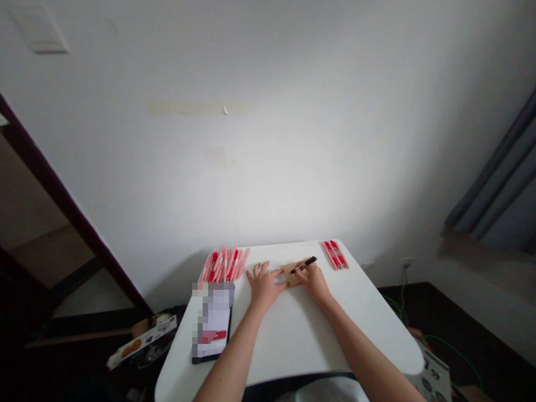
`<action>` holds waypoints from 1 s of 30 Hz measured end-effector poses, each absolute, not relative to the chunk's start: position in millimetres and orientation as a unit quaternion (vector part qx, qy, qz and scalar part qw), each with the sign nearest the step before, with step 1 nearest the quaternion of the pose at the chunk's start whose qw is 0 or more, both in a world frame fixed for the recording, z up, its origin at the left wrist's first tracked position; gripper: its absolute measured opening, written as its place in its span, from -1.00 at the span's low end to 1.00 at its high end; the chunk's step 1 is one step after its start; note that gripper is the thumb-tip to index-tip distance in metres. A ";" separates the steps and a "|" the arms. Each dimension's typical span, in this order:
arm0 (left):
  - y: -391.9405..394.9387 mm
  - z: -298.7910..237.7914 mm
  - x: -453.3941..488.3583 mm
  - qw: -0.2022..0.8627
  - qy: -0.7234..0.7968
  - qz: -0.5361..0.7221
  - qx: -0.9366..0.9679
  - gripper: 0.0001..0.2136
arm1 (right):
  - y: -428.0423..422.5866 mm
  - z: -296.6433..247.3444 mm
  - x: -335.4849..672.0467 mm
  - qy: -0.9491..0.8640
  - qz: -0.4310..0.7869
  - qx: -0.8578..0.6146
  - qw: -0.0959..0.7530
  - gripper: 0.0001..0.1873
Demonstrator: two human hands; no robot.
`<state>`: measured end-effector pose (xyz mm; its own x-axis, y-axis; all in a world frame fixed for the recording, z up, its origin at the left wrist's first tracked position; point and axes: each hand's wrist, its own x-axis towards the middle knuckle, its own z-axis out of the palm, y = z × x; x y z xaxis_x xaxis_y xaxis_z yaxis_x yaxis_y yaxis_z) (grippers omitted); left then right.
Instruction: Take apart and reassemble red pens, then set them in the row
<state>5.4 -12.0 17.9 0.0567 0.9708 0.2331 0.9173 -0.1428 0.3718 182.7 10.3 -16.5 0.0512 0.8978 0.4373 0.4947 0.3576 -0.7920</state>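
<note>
A small brown piece of paper or card (290,276) lies on the white table (293,340). My right hand (313,281) is closed around a black pen (309,262), its tip side slanting down to the left above the card. On the card's left side, my left hand (265,283) rests with its fingers spread, the thumb and a fingertip touching the card's edge. A pile of pink and red pens (224,264) lies at the table's back left. Several more pink and red pens (335,255) lie side by side at the back right.
A tablet or large phone (218,318) with a lit, partly blurred screen lies left of my left forearm. The table's back edge meets the white wall (285,167). A box (142,341) stands low on the left, and green cables (454,352) run along the floor on the right.
</note>
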 end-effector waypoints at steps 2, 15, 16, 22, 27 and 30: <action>-12.1 18.1 5.4 0.064 0.652 0.217 0.724 -0.60 | 10.2 -15.9 182.7 -0.657 0.203 -0.530 0.496 -0.75; -13.3 17.1 4.6 0.072 0.642 0.213 0.733 -0.60 | -0.4 -0.3 180.6 -0.615 0.260 -0.519 0.534 -0.70; -13.4 17.2 4.5 0.073 0.641 0.211 0.734 -0.60 | -0.9 0.9 180.5 -0.613 0.272 -0.518 0.531 -0.69; -13.3 17.8 5.1 0.071 0.646 0.200 0.733 -0.59 | 3.2 -0.7 181.5 -0.623 0.291 -0.505 0.521 -0.66; -14.4 19.9 6.3 0.075 0.653 0.188 0.729 -0.59 | 7.7 -4.6 179.2 -0.629 0.270 -0.535 0.495 -0.69; -15.5 21.7 6.8 0.076 0.655 0.187 0.728 -0.58 | 7.7 -3.0 177.1 -0.642 0.232 -0.557 0.473 -0.72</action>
<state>6.8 -15.5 21.7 0.0715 0.9824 0.1726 0.9253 -0.1300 0.3564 177.1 7.7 -3.0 0.0676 0.9351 0.3479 0.4956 0.2712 -0.8251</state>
